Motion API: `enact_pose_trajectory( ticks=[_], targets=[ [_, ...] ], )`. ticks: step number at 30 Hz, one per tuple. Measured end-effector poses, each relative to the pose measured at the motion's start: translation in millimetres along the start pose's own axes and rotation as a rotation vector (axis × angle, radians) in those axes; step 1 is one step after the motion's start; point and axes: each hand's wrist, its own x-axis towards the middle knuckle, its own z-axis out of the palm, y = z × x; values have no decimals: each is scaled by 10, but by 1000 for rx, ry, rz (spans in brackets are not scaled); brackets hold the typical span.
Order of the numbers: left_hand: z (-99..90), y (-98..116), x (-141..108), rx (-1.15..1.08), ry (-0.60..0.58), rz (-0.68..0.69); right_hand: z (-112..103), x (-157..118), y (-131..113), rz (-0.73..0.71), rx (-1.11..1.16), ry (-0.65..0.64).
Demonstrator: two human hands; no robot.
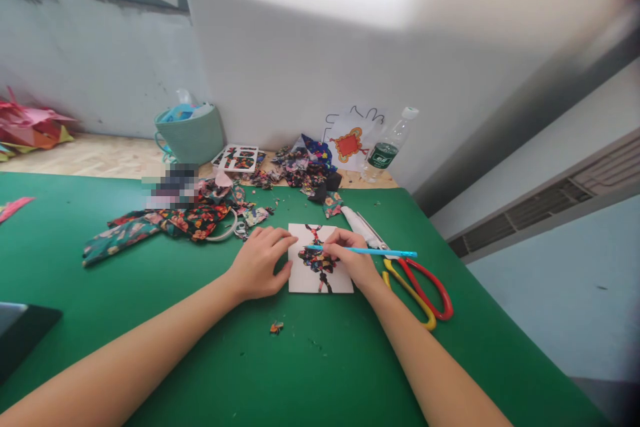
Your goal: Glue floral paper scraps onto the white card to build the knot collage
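Observation:
A white square board [299, 280] lies on the green table, with pieces of dark floral fabric [315, 263] forming a knot-like figure on it. My left hand [264, 260] rests at the board's left edge, fingers stretched out and touching it, holding nothing. In my right hand [354, 260] is a light blue pencil [383, 251], gripped near its tip. The tip meets the upper part of the fabric figure, and the eraser end points right. Just right of that hand lie scissors [417, 290] with one red and one yellow handle.
Floral cloth [193, 219] and a fabric scrap heap [305, 163] lie beyond my hands. Behind stand a green basket [193, 137], a plastic bottle [387, 153] and a knot drawing [347, 145] against the wall. A small scrap [276, 327] lies nearer. A dark object [25, 333] sits at left.

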Motion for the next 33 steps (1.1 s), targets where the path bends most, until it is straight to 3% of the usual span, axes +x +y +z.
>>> enact_pose_trajectory(
  ticks=[4,10,18,33],
  targets=[
    [-46,-120,18,-46,-65,53,6,12,-18,11,47,-2],
    [27,-171,3,-27,-173,66,-6,18,-13,-4,21,-21],
    [136,-184,-25,59,-122,-91,37,-51,-11,-7,-23,-84],
    [108,-166,-19,67,-137,-83,123,-79,25,-46,-228,-20]
  ],
)
